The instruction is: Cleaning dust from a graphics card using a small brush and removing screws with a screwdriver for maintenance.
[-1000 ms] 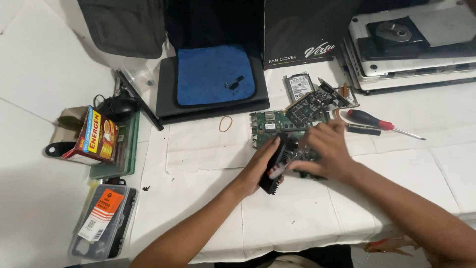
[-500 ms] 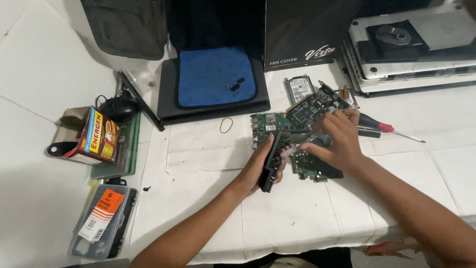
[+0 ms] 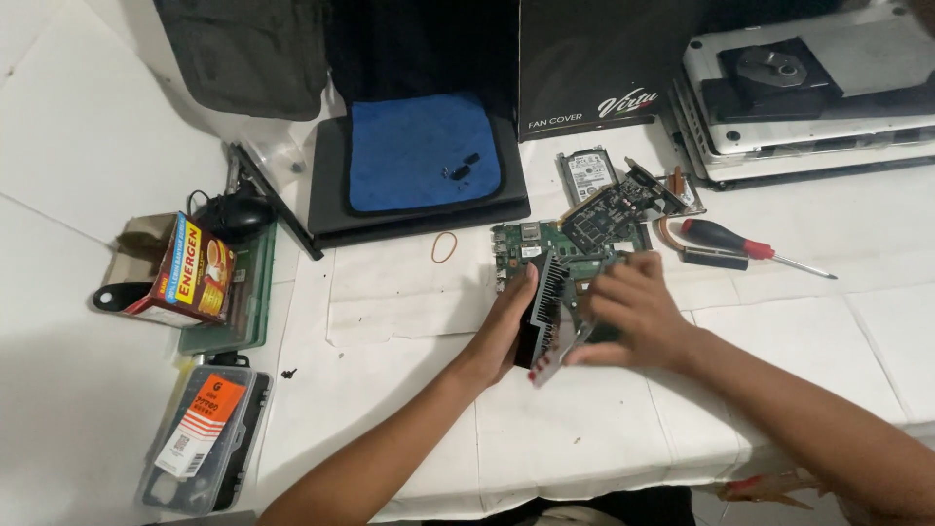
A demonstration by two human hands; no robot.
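Your left hand (image 3: 506, 326) has its grip closed around a black finned heatsink (image 3: 545, 302), thumb on the near side and fingers behind it, holding it tilted on edge above the white table (image 3: 409, 390). Your right hand (image 3: 638, 317) meets it from the other side, its grip closed on the lower end of the same part, where a pale strip sticks out toward you. The heatsink sits between both hands, just in front of a green circuit board (image 3: 526, 244) that lies flat on the table and is partly hidden by your right hand. A red-handled screwdriver (image 3: 740, 244) lies to the right of the board, a rubber band (image 3: 445, 246) to its left, and a blue cloth (image 3: 424, 151) farther back.
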